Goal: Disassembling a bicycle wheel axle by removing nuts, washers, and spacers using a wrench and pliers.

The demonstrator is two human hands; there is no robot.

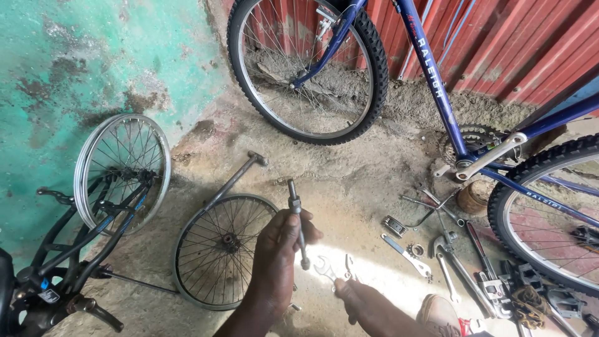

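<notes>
- Left hand [279, 249]: fingers wrapped tight round a metal axle rod [297, 219], gripping it mid-shaft. Rod stands near upright, top end tilted slightly left, lower end poking out below the fist.
- Nut or collar sits on the rod just above the thumb; threaded tip shows at the bottom end.
- Right hand [357, 299]: fingertips pinching the end of a flat open-ended spanner [329, 269], closed on it. Spanner lies low, just right of the rod's lower end; can't tell if the two touch.
- Both hands sit over bare concrete floor [349, 181], sunlit patch right under the spanner.
- Just left of the left hand: small spoked wheel [219, 249], black rim, lying flat on the floor.
- Long-handled hammer [240, 176] lies diagonally above that wheel, head toward the top right.
- Further left: a second spoked wheel [122, 170], silver rim, upright, leaning with a black bicycle frame [81, 240] against a green wall [75, 56].
- Right of the hands: scattered spanners and loose tools [437, 249] spread on the floor, near but apart from the right hand.
- Bottom edge, beside the right hand: toe of a brown shoe [440, 312].
- Behind: blue bicycle [430, 75] standing against a red corrugated wall [518, 43], front wheel at top centre, rear wheel at right edge.
</notes>
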